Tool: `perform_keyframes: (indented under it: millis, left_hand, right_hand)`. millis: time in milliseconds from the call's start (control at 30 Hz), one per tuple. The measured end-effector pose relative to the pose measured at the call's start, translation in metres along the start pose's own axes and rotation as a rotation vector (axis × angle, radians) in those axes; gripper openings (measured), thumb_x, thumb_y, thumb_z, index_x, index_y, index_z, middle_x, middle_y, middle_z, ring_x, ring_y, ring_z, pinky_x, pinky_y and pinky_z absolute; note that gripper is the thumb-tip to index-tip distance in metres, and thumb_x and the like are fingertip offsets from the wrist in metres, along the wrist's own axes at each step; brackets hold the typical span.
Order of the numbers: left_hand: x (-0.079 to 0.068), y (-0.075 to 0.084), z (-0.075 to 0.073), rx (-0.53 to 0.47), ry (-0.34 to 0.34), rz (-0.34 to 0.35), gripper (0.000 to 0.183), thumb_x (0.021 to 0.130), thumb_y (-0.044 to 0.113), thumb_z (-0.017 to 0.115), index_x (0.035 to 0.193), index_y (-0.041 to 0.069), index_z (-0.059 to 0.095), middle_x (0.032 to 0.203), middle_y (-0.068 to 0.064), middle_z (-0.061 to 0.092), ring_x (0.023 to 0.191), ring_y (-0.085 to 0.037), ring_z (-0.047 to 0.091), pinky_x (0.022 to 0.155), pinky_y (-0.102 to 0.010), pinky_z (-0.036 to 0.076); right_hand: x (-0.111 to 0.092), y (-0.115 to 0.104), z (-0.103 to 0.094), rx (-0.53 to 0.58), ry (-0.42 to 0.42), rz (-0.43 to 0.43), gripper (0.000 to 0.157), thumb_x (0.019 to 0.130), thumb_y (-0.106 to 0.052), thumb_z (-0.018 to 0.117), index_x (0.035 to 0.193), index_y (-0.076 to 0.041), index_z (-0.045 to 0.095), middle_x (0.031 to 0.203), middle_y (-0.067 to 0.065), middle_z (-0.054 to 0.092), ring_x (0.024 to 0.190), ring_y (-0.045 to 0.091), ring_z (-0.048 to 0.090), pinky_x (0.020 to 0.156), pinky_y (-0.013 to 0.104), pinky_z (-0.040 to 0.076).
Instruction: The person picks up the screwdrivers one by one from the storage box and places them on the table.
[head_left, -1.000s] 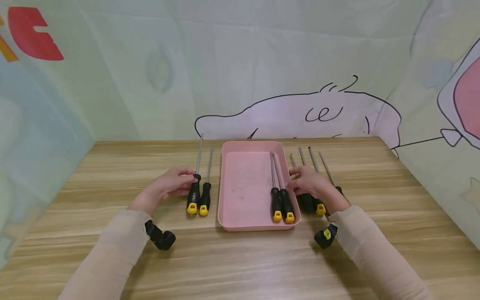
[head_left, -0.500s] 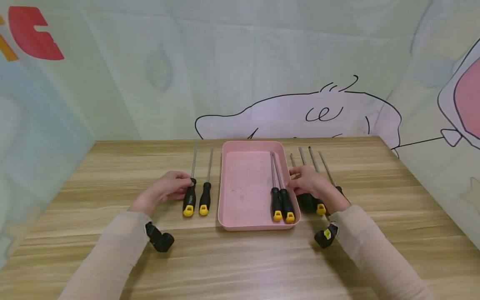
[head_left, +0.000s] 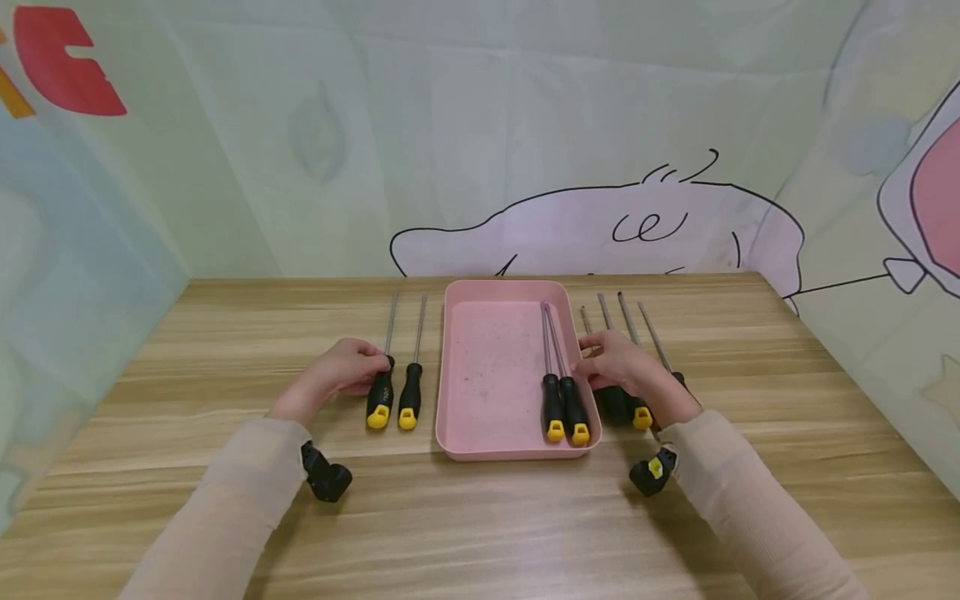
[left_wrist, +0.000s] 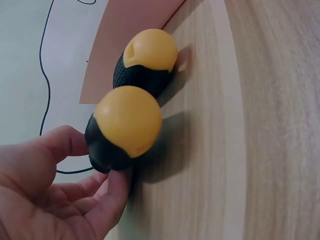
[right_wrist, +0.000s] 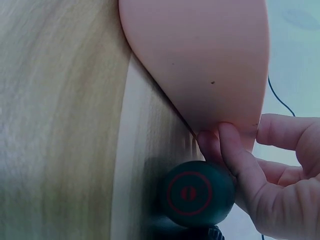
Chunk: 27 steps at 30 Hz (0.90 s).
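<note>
Tray (head_left: 487, 375): pink, shallow and rectangular, flat on the wood-grained surface (head_left: 480, 533) in front of the person, its long sides running away from them.
Inside it: a pair of screwdrivers (head_left: 574, 408) with black handles and yellow ends, side by side along the right wall, ends toward the person, shaft tips close together.
Left hand (head_left: 341, 371): thumb and fingers pinch the outer screwdriver (head_left: 380, 396) at the upper part of its black handle, left of the tray; whether that handle rests fully on the surface is hard to tell.
Inner screwdriver (head_left: 410, 396): on the surface between the pinched one and the tray, apart from both, yellow end toward the person.
Right hand (head_left: 618, 367): pinches the tray's right wall, some digits against the outer face, one at the rim.
Right group: four metal shafts (head_left: 654, 333) just right of the tray, their handles partly hidden by the right hand and arm.
Dark handle end (right_wrist: 189, 194): rounded, marked with a red ring, close under the right fingers.
Backdrop (head_left: 337, 125): pale, with cartoon line drawings.
</note>
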<state>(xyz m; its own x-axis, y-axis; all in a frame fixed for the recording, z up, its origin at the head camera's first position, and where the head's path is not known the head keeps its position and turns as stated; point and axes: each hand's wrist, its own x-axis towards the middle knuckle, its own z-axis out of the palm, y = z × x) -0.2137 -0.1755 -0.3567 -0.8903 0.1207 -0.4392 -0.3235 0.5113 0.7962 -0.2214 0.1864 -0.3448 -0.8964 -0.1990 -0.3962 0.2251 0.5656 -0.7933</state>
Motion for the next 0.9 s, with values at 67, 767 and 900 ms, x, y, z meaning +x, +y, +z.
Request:
perform_keyframes:
  millis: [67, 767, 900]
  left_hand:
    - [-0.001, 0.000, 0.001, 0.017, 0.011, 0.003, 0.039, 0.092, 0.011, 0.049, 0.123, -0.013, 0.045, 0.115, -0.023, 0.052, 0.094, -0.022, 0.055, 0.085, -0.037, 0.050]
    - [-0.009, 0.003, 0.001, 0.107, 0.013, 0.042, 0.034, 0.093, 0.011, 0.050, 0.117, -0.013, 0.046, 0.111, -0.025, 0.052, 0.089, -0.026, 0.057, 0.079, -0.037, 0.052]
    - [-0.011, 0.002, -0.001, 0.119, 0.020, 0.050, 0.035, 0.095, 0.013, 0.048, 0.120, -0.012, 0.045, 0.109, -0.025, 0.053, 0.088, -0.025, 0.057, 0.076, -0.034, 0.053]
  right_hand:
    - [-0.001, 0.000, 0.000, -0.002, 0.004, 0.002, 0.052, 0.086, -0.002, 0.060, 0.133, 0.007, 0.040, 0.115, 0.026, 0.053, 0.087, 0.027, 0.059, 0.081, 0.038, 0.051]
    - [0.000, 0.000, -0.001, -0.007, 0.005, 0.006, 0.053, 0.087, -0.003, 0.059, 0.135, 0.007, 0.038, 0.118, 0.026, 0.052, 0.090, 0.027, 0.060, 0.081, 0.038, 0.051]
    - [0.000, 0.000, -0.001, 0.001, 0.002, 0.014, 0.053, 0.087, -0.003, 0.059, 0.135, 0.007, 0.038, 0.118, 0.026, 0.052, 0.090, 0.027, 0.059, 0.082, 0.038, 0.051]
